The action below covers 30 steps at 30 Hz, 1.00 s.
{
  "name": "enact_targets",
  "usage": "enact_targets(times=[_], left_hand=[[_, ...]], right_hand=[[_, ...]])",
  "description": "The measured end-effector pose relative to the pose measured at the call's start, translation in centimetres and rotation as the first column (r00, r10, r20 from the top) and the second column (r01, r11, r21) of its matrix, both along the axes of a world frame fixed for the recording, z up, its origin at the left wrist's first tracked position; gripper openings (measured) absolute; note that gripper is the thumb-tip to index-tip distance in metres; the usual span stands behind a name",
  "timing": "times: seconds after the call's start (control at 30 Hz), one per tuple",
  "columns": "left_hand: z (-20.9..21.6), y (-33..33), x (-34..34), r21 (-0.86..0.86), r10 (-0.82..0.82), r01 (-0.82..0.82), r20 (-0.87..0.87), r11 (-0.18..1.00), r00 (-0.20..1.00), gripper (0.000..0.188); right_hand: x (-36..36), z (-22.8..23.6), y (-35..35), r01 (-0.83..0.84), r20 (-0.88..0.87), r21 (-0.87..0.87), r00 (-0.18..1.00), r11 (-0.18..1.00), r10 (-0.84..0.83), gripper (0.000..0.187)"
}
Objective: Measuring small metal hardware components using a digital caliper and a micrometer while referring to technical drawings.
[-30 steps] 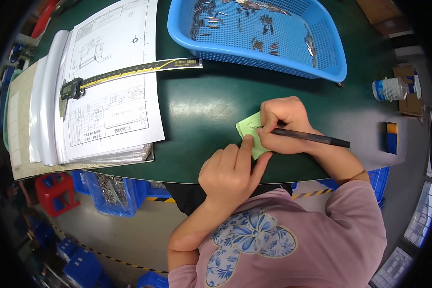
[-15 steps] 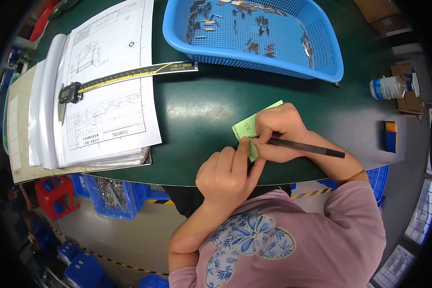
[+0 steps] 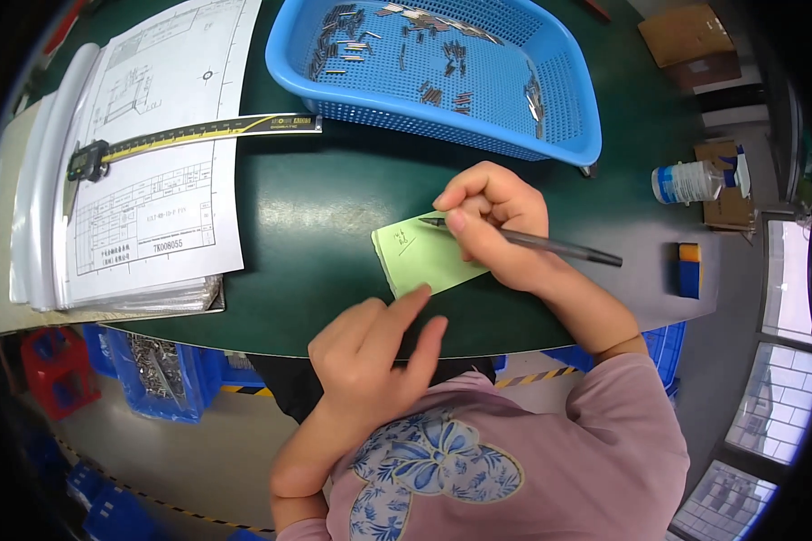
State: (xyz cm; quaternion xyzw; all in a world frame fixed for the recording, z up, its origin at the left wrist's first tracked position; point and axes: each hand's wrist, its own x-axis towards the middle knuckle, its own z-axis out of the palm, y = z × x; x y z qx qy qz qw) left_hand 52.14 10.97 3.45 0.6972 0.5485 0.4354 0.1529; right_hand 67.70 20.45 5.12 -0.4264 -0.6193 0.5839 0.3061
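Note:
A dark pen [image 3: 564,248] is pinched in my right hand [image 3: 505,221], its tip over the upper part of a green paper pad [image 3: 424,256]. Small handwritten marks show on the pad's left side. My left hand [image 3: 365,352] is at the table's near edge, thumb and index finger spread apart, holding nothing. Its index fingertip meets the pad's lower edge; whether it presses on it I cannot tell.
Beyond my hands stands a blue perforated basket [image 3: 433,131] with small metal pins. At left a digital caliper [image 3: 189,137] lies across drawing sheets [image 3: 153,212] in a binder. A spray bottle [image 3: 690,182] and blue-orange box [image 3: 688,270] are at right.
My right hand has lifted and drawn back, uncovering more of the pad. My left hand's fingers have spread and slid toward the pad's lower edge. The whole view has shifted.

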Motion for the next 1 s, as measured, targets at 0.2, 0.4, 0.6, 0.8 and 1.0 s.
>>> enact_targets(times=[0.2,0.4,0.6,0.8,1.0], left_hand=[[7.9,-2.0,0.2,0.259,-0.382,0.308,0.317,0.915,0.868,0.019],[11.6,-1.5,1.8,0.223,-0.197,0.116,0.389,0.968,0.900,0.031],[11.5,-3.4,-0.5,0.191,-0.190,0.173,0.078,0.966,0.979,0.032],[8.6,-4.9,-1.5,0.216,-0.129,0.095,0.147,0.972,0.981,0.026],[-0.8,0.5,-0.3,0.005,-0.063,0.068,-0.306,0.998,0.950,0.030]], right_hand=[[-0.3,-1.5,0.4,-0.087,0.060,0.161,0.995,0.983,0.079,0.023],[0.3,-2.2,0.6,-0.098,0.074,0.265,0.994,0.959,0.081,0.025],[-0.2,-2.8,0.6,-0.011,-0.048,0.234,0.999,0.972,0.023,0.021],[-0.3,-2.1,0.2,-0.063,0.037,0.143,0.998,0.988,0.058,0.025],[-0.2,-2.0,0.3,-0.070,0.012,0.188,0.998,0.980,0.069,0.026]])
